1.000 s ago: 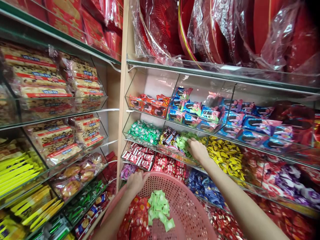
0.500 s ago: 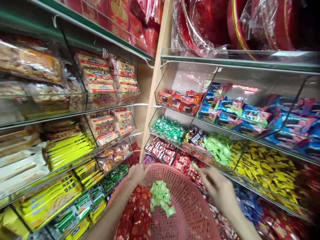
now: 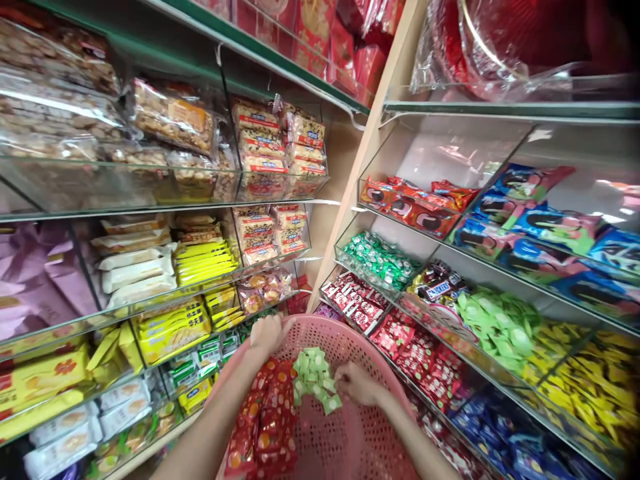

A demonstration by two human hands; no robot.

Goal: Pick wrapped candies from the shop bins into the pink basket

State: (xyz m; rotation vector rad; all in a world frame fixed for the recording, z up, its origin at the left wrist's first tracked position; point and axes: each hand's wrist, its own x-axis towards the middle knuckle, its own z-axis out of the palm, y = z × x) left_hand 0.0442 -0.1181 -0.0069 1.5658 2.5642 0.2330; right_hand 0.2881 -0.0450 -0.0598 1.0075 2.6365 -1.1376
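Gripping the rim, left hand; beside bare basket floor, right hand, hold unclear.

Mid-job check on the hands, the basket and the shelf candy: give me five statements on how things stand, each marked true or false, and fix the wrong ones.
1. The left hand grips the rim of the basket. True.
2. The right hand is in the shelf's yellow candy. False: it is inside the basket, beside the pale green squares.
3. In the basket, the red packets lie right of the pale green squares. False: they lie left of them.
4. A Snickers lies beside pale green candy on the shelf. True.
5. The emerald candy sits below the red-and-white packs. False: it sits above them.
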